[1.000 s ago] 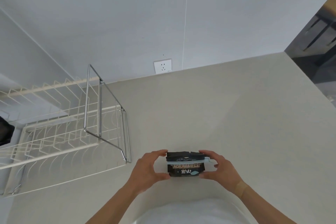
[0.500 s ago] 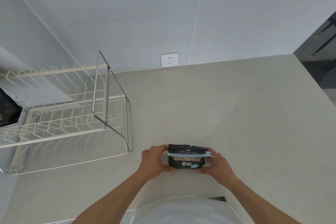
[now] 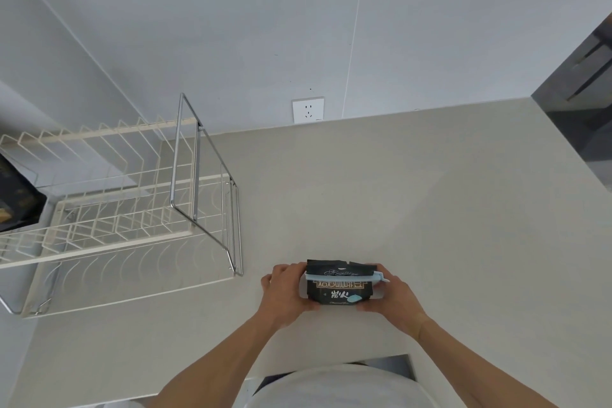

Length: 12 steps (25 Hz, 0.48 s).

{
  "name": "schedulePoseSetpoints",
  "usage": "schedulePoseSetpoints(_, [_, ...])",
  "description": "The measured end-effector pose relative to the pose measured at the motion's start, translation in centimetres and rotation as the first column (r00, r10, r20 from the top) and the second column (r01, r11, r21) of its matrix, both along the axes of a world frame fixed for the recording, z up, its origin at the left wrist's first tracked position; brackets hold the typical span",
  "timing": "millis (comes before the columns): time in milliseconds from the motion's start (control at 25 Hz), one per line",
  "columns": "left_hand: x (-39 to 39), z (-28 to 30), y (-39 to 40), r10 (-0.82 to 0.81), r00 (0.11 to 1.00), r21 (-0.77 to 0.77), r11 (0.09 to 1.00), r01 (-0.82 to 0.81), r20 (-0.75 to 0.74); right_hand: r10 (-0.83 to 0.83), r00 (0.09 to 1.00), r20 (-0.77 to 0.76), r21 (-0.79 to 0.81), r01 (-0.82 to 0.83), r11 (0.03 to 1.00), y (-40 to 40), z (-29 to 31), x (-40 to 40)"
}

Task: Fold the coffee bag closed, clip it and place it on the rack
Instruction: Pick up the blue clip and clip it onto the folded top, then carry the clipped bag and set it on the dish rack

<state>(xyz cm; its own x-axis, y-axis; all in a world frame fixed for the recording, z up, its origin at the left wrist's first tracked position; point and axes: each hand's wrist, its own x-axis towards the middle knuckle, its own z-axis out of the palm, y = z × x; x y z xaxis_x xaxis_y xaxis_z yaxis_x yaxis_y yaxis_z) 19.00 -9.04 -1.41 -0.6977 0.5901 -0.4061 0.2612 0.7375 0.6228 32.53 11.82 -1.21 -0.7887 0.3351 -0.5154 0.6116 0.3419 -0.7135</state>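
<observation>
A black coffee bag point(image 3: 339, 291) with gold and white print stands on the pale counter point(image 3: 414, 209) close to me, its top folded over. A light blue clip point(image 3: 344, 276) runs across the fold, its end sticking out on the right. My left hand point(image 3: 286, 293) grips the bag's left side and my right hand point(image 3: 392, 296) grips its right side. The white wire rack point(image 3: 109, 209) with a chrome frame stands to the left, about a hand's width from the bag.
Another dark bag point(image 3: 16, 199) lies at the rack's far left end. A wall socket point(image 3: 308, 109) sits on the wall behind the counter. The counter's right edge drops to a dark floor. My white shirt fills the bottom of the view.
Both hands stay on the clipped bag, which has barely shifted on the counter. My head has turned slightly, so the rack and socket sit further right in view.
</observation>
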Motion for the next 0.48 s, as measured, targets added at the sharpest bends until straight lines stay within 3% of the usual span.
schedulePoseSetpoints(240, [-0.3,1.3,0.2,0.031,1.000,0.044,0.999,-0.031,-0.001,0.022,0.999,-0.044,0.030,-0.021,0.999,0.6,1.8,-0.7])
schedulePoseSetpoints(480, [-2.7,5.8,1.4,0.074,0.997,0.212,0.974,-0.073,0.006,0.014,0.989,-0.150,0.027,-0.010,1.000,2.8,6.8,-3.0])
